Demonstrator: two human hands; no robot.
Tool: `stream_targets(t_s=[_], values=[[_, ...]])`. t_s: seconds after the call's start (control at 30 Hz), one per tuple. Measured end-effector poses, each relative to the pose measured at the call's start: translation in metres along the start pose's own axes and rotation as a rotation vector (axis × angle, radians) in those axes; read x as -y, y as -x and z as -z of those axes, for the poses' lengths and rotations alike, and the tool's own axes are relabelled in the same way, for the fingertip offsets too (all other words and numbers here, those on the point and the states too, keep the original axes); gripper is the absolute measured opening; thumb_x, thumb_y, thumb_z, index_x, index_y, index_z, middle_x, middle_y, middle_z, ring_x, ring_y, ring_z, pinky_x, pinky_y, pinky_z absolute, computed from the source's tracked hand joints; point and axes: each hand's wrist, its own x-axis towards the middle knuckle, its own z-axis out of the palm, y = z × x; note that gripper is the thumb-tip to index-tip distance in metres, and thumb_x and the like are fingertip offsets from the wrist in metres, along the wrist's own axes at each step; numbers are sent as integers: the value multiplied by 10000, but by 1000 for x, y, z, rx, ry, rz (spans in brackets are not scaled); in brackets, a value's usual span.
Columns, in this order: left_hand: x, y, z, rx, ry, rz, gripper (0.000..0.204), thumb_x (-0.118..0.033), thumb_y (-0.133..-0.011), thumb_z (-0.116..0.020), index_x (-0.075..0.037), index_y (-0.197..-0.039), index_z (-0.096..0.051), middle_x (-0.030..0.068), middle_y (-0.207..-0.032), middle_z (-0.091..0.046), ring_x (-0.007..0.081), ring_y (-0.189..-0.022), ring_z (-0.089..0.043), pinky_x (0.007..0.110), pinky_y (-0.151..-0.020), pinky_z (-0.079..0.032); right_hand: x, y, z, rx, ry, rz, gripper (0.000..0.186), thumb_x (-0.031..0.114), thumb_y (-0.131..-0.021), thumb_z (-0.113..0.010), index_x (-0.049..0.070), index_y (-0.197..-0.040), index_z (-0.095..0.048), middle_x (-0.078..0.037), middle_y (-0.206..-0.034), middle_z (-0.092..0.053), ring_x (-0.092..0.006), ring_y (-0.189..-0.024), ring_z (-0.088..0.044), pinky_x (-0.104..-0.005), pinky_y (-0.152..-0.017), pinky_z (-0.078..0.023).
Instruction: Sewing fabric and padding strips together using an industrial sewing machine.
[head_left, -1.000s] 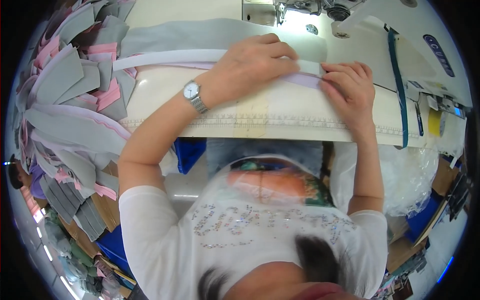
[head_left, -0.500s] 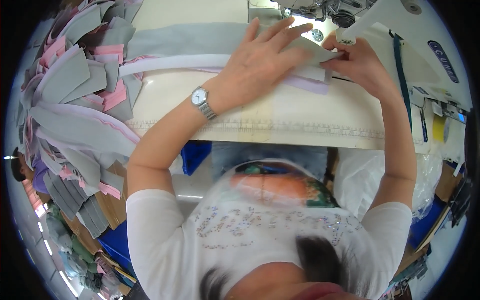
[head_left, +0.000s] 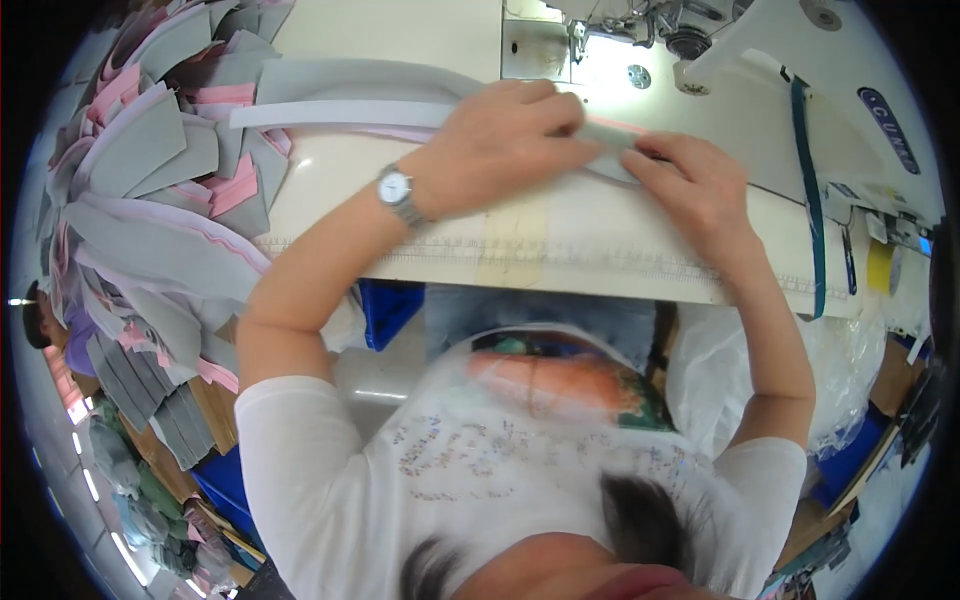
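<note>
A long grey fabric strip (head_left: pixel 350 78) lies across the sewing table (head_left: pixel 390 15), with a narrow white strip (head_left: pixel 340 113) and some lilac fabric along its near side. My left hand (head_left: pixel 500 145), watch at its wrist, grips the strips with curled fingers. My right hand (head_left: pixel 690 180) pinches their right end, where a thin pink edge (head_left: pixel 625 127) shows between my hands. Both hands are just in front of the sewing machine's presser foot (head_left: pixel 578 45) and lit plate; motion blurs the fingertips and the fabric between them.
Grey, lilac and pink cut pieces (head_left: pixel 160 230) are heaped at the left. A printed ruler (head_left: pixel 630 258) runs along the table's near edge. At right are a teal band (head_left: pixel 808 200), yellow tape roll (head_left: pixel 878 265) and plastic bag (head_left: pixel 720 370). A blue bin (head_left: pixel 390 305) sits below; a person (head_left: pixel 40 320) is far left.
My hands went up toward the machine, the left spread open, and are now lower again with the left curled. The fabric's right part has turned over, showing pink where grey and white were.
</note>
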Motion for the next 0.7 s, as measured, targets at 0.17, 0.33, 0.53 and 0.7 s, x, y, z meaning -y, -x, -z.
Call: stream_targets(t_s=[0.17, 0.33, 0.53, 0.7], values=[[16, 1, 16, 16, -124, -3, 291, -59, -685, -672, -121, -969, -655, 21, -963, -596, 217, -863, -586, 328, -707, -491, -1, -35, -26, 110, 40, -20, 285, 70, -751, -620, 116, -1030, -658, -26, -970, -639, -196, -873, -638, -323, -708, -511], [12, -5, -4, -14, 180, 140, 185, -60, -743, -668, -99, -920, -630, 44, -941, -626, 251, -873, -598, 353, -727, -499, -4, -27, -19, 121, -268, -273, 319, 65, -762, -623, 165, -1061, -671, -23, -985, -646, -202, -925, -626, -355, -779, -490], [19, -7, -3, -23, 333, 226, 164, -76, -794, -686, -86, -957, -668, 42, -955, -653, 248, -861, -611, 338, -734, -501, -3, -13, -4, 108, -105, -209, 304, 80, -739, -644, 191, -1016, -701, -15, -953, -635, -204, -895, -613, -354, -846, -433], [18, -7, -8, -72, 250, 128, 130, -90, -755, -719, -101, -882, -699, -3, -972, -657, 213, -798, -608, 321, -686, -510, 5, -17, -12, 117, 82, -118, 258, 113, -730, -637, 208, -962, -697, -14, -904, -594, -193, -860, -594, -350, -861, -423]])
